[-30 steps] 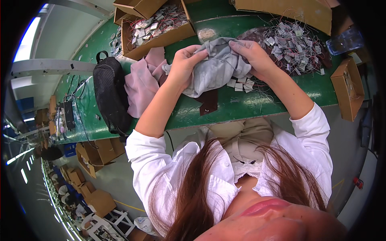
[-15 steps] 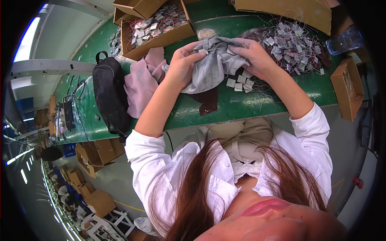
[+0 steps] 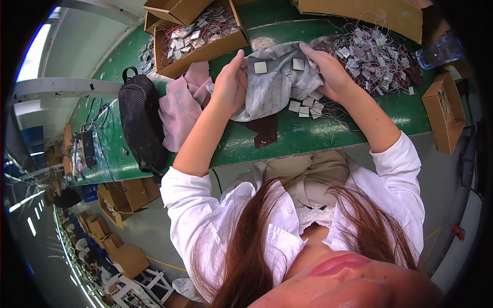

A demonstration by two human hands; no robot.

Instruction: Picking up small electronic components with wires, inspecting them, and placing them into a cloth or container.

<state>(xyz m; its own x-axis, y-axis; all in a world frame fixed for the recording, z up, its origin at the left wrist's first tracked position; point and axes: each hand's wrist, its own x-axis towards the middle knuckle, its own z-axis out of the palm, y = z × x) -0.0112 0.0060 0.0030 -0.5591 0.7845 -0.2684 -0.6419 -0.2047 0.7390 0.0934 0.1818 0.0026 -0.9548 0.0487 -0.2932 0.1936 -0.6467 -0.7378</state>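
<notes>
A crumpled grey cloth [image 3: 277,92] is spread between my two hands over the green bench. My left hand [image 3: 230,87] grips its left edge, thumb raised and fingers mostly tucked behind the fabric. At the other edge my right hand [image 3: 331,74] pinches the cloth, its fingers partly hidden underneath. Two small pale square plates lie on the fabric: one plate [image 3: 261,68] nearer my left thumb, another plate [image 3: 298,64] nearer my right. Just below the cloth, several similar wired plates [image 3: 304,110] rest on the bench beside a dark brown cloth piece [image 3: 266,134].
A heap of wired plates [image 3: 377,61] sits at the right. Behind my left hand stands a cardboard box [image 3: 205,51] full of more. A pink cloth [image 3: 182,108] and a black mesh bag [image 3: 143,120] lie left on the green bench [image 3: 226,149]. A small carton [image 3: 442,115] stands far right.
The cloth, bunched up under both thumbs before, is now opened flatter. My thumbs have lifted and moved outward, and the two plates show fully on it.
</notes>
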